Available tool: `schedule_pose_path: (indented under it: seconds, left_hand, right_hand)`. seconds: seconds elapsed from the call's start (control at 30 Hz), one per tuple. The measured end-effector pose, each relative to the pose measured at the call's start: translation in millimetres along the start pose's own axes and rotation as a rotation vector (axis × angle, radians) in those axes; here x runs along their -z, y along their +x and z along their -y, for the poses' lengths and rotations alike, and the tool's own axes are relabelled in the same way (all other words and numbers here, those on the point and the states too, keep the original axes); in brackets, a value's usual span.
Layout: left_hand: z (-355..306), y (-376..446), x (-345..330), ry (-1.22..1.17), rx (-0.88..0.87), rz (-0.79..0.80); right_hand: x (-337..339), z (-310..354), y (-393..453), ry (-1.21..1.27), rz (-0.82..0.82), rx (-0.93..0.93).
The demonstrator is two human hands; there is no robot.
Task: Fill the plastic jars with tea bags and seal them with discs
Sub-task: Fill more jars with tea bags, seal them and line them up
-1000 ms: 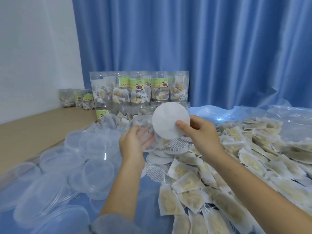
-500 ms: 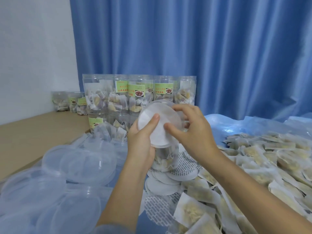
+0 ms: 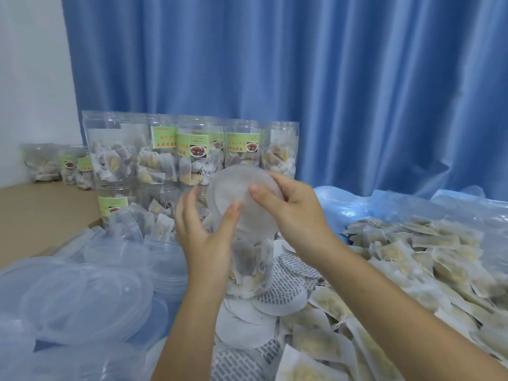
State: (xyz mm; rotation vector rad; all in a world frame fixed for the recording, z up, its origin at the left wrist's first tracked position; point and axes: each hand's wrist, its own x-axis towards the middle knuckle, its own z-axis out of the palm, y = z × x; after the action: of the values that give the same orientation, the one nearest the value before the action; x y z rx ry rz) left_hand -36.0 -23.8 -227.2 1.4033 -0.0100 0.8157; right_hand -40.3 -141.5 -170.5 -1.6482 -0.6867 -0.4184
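Holding a clear jar (image 3: 248,259) of tea bags above the loose discs (image 3: 277,295), left hand (image 3: 204,235) curled round its side; right hand (image 3: 294,213) pinching the white disc (image 3: 236,192) on its mouth; filled jars (image 3: 192,152) behind the jar, lids (image 3: 82,295) left of it

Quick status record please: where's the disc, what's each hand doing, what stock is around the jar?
jar: clear, filled with tea bags, tilted toward camera
disc: white, at the jar mouth
left hand: grips jar side, thumb on disc
right hand: thumb and fingers on disc rim
spare discs: piled under jar
clear lids: heaped left
loose tea bags: spread right
labelled jars: filled, stacked behind
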Motion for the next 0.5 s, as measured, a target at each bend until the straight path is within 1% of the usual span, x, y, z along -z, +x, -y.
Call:
schedule_pose_path:
  seconds: [0.03, 0.1, 0.13, 0.17, 0.2, 0.23, 0.3, 0.37, 0.43, 0.5]
  left_hand:
    - [3, -2, 1, -0.022, 0.039, 0.03]
    - [9, -5, 2, -0.06, 0.132, 0.091]
    - [13, -7, 3, -0.051, 0.161, 0.121]
    - [16, -8, 2, -0.025, 0.176, 0.157]
    - [18, -8, 1, 0.012, 0.187, 0.198]
    - [21, -9, 0, 0.054, 0.194, 0.239]
    - [27, -11, -2, 0.133, 0.185, 0.299]
    - [35, -11, -2, 0.165, 0.157, 0.291]
    - [40, -9, -1, 0.176, 0.169, 0.257]
    - [43, -7, -1, 0.193, 0.19, 0.248]
  right_hand:
    - [1, 0, 3, -0.103, -0.028, 0.12]
    - [5, 1, 12, -0.356, -0.127, 0.446]
    - [7, 2, 18, -0.474, -0.179, 0.561]
    - [8, 2, 24, -0.576, -0.213, 0.615]
    - [9, 2, 31, -0.651, -0.211, 0.618]
    - [9, 2, 37, -0.71, -0.167, 0.584]
    - [10, -3, 45, -0.835, 0.004, 0.434]
    - [10, -14, 48, -0.954, 0.176, 0.294]
    - [10, -20, 46, -0.95, 0.274, 0.221]
    - [9, -23, 42, -0.876, 0.321, 0.143]
